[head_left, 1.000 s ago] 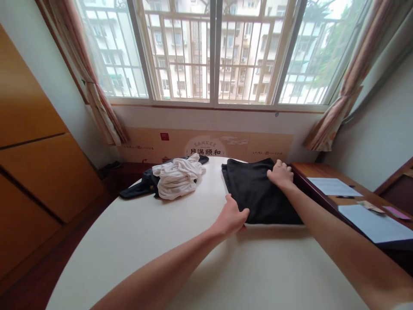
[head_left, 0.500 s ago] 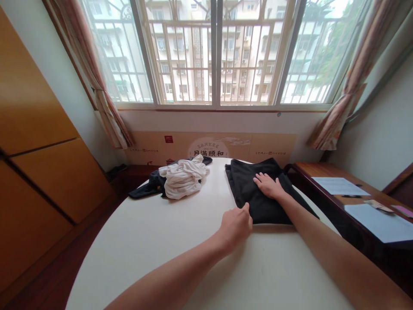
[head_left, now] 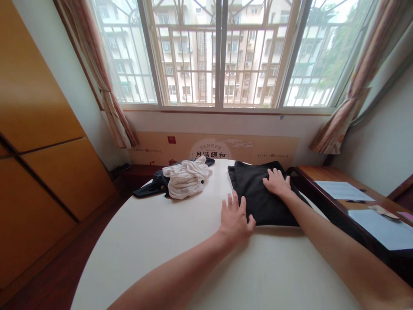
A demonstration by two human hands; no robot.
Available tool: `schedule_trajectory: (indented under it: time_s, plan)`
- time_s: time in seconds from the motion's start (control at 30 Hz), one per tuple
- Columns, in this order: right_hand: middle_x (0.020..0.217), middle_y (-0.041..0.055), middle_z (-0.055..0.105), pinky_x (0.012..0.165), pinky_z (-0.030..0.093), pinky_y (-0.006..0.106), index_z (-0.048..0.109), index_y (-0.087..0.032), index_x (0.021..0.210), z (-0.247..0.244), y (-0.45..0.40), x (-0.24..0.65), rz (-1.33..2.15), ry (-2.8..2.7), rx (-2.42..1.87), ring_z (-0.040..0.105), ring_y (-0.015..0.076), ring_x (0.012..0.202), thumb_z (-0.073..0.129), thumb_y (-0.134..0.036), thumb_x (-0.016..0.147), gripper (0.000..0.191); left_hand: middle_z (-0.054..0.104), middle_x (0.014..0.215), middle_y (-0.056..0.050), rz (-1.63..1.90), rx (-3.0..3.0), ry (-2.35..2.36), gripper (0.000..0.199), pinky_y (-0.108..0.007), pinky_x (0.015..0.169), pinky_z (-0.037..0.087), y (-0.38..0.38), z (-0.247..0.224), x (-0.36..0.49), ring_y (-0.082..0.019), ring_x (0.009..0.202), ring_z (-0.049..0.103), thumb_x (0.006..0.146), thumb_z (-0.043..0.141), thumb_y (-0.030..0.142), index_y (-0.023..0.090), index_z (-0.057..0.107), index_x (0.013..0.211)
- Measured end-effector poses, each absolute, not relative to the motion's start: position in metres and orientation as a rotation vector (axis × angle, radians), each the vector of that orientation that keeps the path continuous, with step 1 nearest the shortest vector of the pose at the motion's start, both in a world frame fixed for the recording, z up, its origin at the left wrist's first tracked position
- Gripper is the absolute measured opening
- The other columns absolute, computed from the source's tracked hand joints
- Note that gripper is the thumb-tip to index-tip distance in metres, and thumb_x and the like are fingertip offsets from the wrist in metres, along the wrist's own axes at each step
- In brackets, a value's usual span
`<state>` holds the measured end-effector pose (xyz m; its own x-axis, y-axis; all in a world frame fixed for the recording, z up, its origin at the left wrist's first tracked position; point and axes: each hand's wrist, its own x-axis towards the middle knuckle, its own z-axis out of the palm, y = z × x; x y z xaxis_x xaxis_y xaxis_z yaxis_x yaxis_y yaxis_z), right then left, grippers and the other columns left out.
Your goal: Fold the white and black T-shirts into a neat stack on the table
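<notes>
A folded black garment lies flat on the right side of the white round table; which kind of garment I cannot tell. My right hand rests on its upper right part, fingers spread. At its near left corner is my left hand, open with the fingers apart, the thumb beside the cloth's edge. Across the table to the left sits a crumpled white cloth, heaped partly over a dark garment.
To the right stands a wooden desk bearing paper sheets and a pen. A wooden cabinet is on the left. Beyond the table are a printed board and a barred window between tied curtains.
My left hand has opened from a closed grip at the black garment's near left corner. My right hand stays on the cloth with its fingers a little more spread. The view has shifted slightly.
</notes>
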<state>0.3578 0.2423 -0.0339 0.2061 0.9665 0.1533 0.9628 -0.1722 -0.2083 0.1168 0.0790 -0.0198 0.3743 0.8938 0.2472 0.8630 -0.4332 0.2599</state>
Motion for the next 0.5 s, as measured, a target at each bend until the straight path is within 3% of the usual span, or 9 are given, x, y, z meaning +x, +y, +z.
schedule_trajectory:
  time_s: [0.07,0.13,0.2,0.27,0.37,0.5]
  plan:
    - [0.176,0.0164,0.02,0.126,0.012,0.071,0.027,-0.018,0.169,-0.032,0.245,0.331,0.063,-1.994,-2.071,0.015,0.0344,0.163,0.034,-0.051,0.106,0.071,0.028,0.173,-0.021,0.579,2.647,1.406,0.074,-0.059,0.13,0.014,0.083,-0.027,0.115,-0.042,0.161,0.019,0.093,0.053,0.035,0.007,0.044,0.161]
    - [0.177,0.0141,0.021,0.125,0.01,0.072,0.028,-0.025,0.169,-0.033,0.25,0.305,0.139,-2.143,-1.968,0.015,0.0342,0.163,0.035,-0.056,0.107,0.07,0.033,0.172,-0.017,0.547,2.675,1.278,0.072,-0.055,0.131,0.015,0.085,-0.032,0.115,-0.038,0.161,0.024,0.096,0.049,0.035,0.012,0.041,0.163]
    - [0.177,0.0137,0.022,0.124,0.009,0.074,0.03,-0.029,0.169,-0.034,0.258,0.287,0.209,-2.219,-1.941,0.016,0.0358,0.163,0.037,-0.06,0.106,0.07,0.037,0.169,-0.02,0.497,2.608,1.334,0.071,-0.06,0.128,0.022,0.084,-0.034,0.114,-0.042,0.157,0.032,0.098,0.047,0.038,0.013,0.041,0.164]
    - [0.176,0.0135,0.022,0.123,0.01,0.074,0.032,-0.032,0.168,-0.036,0.267,0.281,0.269,-2.238,-1.934,0.017,0.0377,0.163,0.037,-0.063,0.106,0.07,0.035,0.169,-0.025,0.471,2.548,1.41,0.073,-0.064,0.124,0.026,0.081,-0.033,0.114,-0.048,0.154,0.034,0.099,0.045,0.041,0.009,0.039,0.164]
    - [0.176,0.0098,0.026,0.124,0.011,0.073,0.035,-0.035,0.166,-0.036,0.279,0.292,0.314,-2.236,-1.91,0.02,0.0355,0.162,0.033,-0.06,0.108,0.064,0.032,0.168,-0.031,0.424,2.521,1.435,0.078,-0.062,0.126,0.023,0.078,-0.03,0.115,-0.048,0.156,0.029,0.098,0.044,0.041,-0.002,0.036,0.163]
    - [0.174,0.0136,0.029,0.125,0.007,0.072,0.039,-0.025,0.165,-0.038,0.286,0.331,0.259,-2.143,-2.024,0.023,0.0328,0.162,0.026,-0.05,0.11,0.062,0.029,0.167,-0.035,0.447,2.462,1.381,0.085,-0.056,0.13,0.017,0.079,-0.033,0.115,-0.046,0.16,0.022,0.096,0.043,0.042,-0.013,0.032,0.159]
